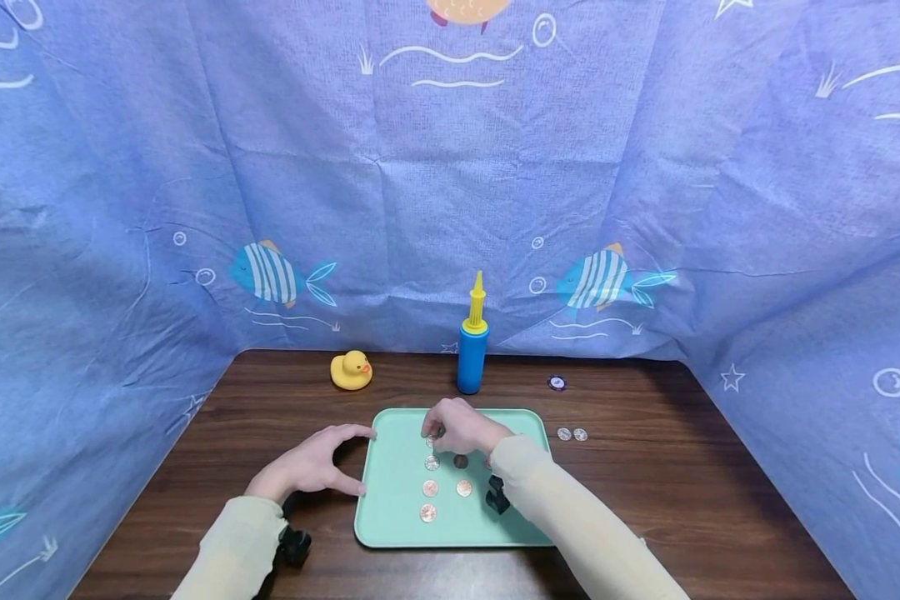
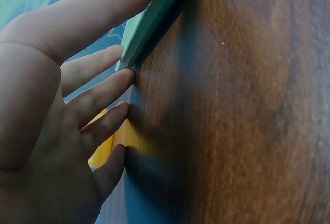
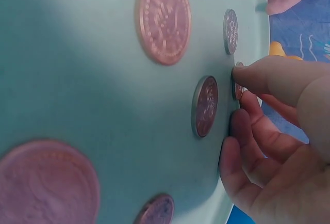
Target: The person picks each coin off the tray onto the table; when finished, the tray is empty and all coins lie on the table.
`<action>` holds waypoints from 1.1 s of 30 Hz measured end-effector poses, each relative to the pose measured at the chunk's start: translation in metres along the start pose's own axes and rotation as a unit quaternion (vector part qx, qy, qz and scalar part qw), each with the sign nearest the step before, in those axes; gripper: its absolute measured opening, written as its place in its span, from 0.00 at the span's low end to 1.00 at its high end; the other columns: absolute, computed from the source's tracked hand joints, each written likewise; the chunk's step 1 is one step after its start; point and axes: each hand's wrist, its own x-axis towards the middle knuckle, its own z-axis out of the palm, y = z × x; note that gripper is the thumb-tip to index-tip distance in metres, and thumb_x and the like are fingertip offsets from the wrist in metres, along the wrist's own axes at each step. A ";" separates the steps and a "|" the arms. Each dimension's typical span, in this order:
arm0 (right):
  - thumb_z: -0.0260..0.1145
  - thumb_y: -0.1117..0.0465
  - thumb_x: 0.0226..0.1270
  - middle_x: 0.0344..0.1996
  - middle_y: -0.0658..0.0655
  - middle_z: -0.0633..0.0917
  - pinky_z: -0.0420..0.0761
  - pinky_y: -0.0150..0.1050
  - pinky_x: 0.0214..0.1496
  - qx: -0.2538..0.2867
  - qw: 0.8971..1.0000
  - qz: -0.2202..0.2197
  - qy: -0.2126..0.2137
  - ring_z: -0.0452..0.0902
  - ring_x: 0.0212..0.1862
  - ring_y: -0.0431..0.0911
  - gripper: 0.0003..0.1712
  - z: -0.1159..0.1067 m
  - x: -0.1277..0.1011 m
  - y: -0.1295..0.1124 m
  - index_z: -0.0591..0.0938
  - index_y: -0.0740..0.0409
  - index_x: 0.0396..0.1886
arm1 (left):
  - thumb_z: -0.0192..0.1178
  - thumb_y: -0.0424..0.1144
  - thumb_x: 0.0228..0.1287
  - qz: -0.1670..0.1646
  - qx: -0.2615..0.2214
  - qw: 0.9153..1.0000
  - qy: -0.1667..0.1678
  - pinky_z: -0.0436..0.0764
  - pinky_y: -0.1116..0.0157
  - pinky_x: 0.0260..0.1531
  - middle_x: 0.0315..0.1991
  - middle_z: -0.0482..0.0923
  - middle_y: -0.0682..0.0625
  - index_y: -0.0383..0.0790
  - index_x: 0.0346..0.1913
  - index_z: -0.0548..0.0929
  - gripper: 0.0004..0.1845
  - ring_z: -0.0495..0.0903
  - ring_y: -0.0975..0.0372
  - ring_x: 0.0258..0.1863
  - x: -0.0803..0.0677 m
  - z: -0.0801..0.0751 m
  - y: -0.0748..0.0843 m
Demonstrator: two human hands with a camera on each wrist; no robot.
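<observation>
Blue cloth [image 1: 450, 192] printed with striped fish, bubbles and stars walls in our workspace on three sides, and a dark brown wooden table [image 1: 682, 492] fills the floor of it. Toward twelve o'clock on the table stand a yellow rubber duck [image 1: 351, 370] and, just to its right, an upright blue pump with a yellow nozzle [image 1: 472, 343]. Out at about two o'clock from the tray lies a small purple-and-white disc [image 1: 557, 383], and nearer the tray's right edge sit two silver coins [image 1: 572, 434] side by side on the bare wood.

At the centre rests a mint-green tray [image 1: 390, 525]. On it we count several coins: copper ones [image 1: 428, 512] lined up toward six o'clock, another copper one [image 1: 463, 488] to their right, a dark one [image 1: 461, 461] above it, and a silvery one [image 1: 432, 462] beside that.

Our left hand [image 1: 311, 462] lies at the tray's nine o'clock edge, fingers relaxed and spread, thumb and forefinger bracketing the rim, holding nothing; the left wrist view shows the fingertips [image 2: 124, 77] against the tray's corner and the wood. Our right hand [image 1: 457, 427] hovers over the tray's twelve o'clock part, and its thumb and fingers pinch a small coin [image 3: 238, 87] on edge, just above the tray surface.
</observation>
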 end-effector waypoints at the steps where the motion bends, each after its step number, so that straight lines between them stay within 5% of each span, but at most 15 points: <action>1: 0.77 0.69 0.62 0.34 0.44 0.87 0.81 0.31 0.45 0.000 1.000 0.002 0.000 0.79 0.38 0.36 0.10 0.000 0.000 0.000 0.91 0.52 0.41 | 0.82 0.54 0.51 0.001 0.000 1.000 0.000 0.65 0.36 0.71 0.73 0.72 0.43 0.46 0.73 0.75 0.46 0.66 0.42 0.75 0.000 0.000 0.000; 15: 0.75 0.67 0.66 0.35 0.44 0.85 0.80 0.33 0.46 -0.004 0.999 0.024 -0.029 0.78 0.39 0.37 0.08 -0.004 -0.001 -0.003 0.89 0.51 0.41 | 0.82 0.54 0.51 -0.006 -0.003 1.000 0.000 0.65 0.35 0.71 0.74 0.71 0.43 0.47 0.73 0.75 0.46 0.65 0.42 0.75 0.000 0.001 0.001; 33: 0.75 0.65 0.69 0.29 0.44 0.84 0.80 0.34 0.41 0.049 0.998 -0.022 0.021 0.77 0.33 0.36 0.06 -0.002 -0.016 0.007 0.86 0.50 0.33 | 0.82 0.52 0.52 -0.011 -0.010 1.000 -0.004 0.65 0.35 0.71 0.74 0.70 0.42 0.47 0.74 0.75 0.46 0.64 0.41 0.76 -0.001 0.000 0.002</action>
